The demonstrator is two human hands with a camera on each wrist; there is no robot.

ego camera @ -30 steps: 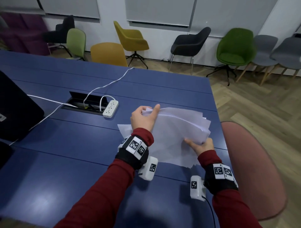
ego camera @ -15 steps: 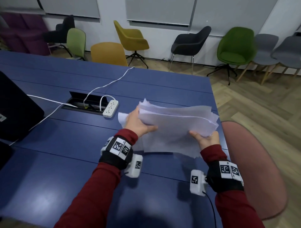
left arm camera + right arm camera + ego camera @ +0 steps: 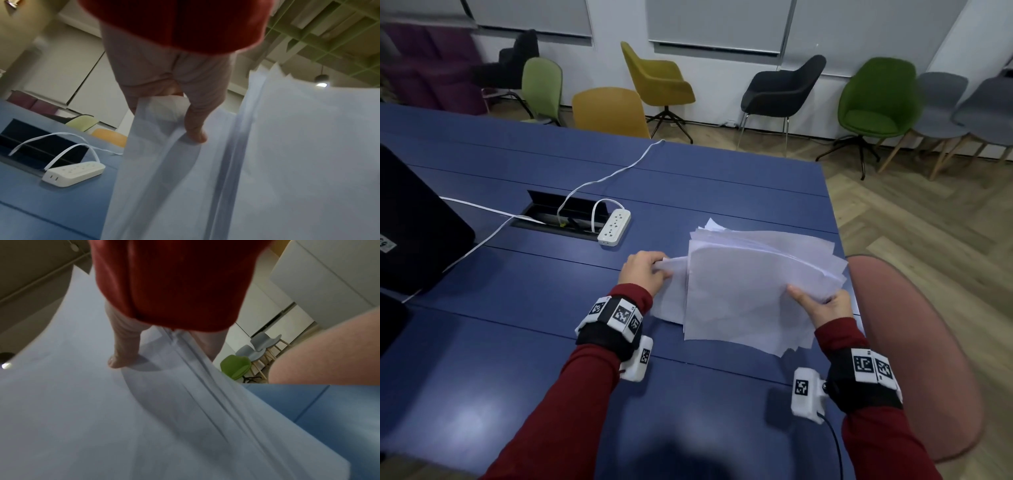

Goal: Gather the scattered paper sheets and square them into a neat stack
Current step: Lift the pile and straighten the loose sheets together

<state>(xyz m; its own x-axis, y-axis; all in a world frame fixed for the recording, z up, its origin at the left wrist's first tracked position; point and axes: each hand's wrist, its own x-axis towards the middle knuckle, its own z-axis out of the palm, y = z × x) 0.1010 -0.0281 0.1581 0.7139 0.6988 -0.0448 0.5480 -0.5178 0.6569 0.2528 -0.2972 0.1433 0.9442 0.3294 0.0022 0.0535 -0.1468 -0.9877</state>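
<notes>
A loose bundle of white paper sheets (image 3: 750, 291) is held above the blue table (image 3: 517, 342), its edges fanned and uneven. My right hand (image 3: 822, 305) grips the bundle's near right edge, thumb on top (image 3: 121, 356), the sheets (image 3: 102, 418) drooping below it. My left hand (image 3: 645, 270) pinches the far left corner of a single sheet (image 3: 671, 294) that sticks out from under the bundle on the left. In the left wrist view the thumb (image 3: 195, 129) presses that sheet (image 3: 156, 162) against fingers hidden behind it, with the bundle (image 3: 308, 162) to its right.
A white power strip (image 3: 614, 228) with cables lies by an open cable hatch (image 3: 561, 214) left of the papers. A black device (image 3: 410, 229) sits at the far left. A pink chair back (image 3: 914, 342) stands close at the table's right edge. Several chairs line the wall.
My left hand let go of the bundle's left edge and moved left to pinch the lower protruding sheet. My right hand kept its grip while the bundle shifted slightly right.
</notes>
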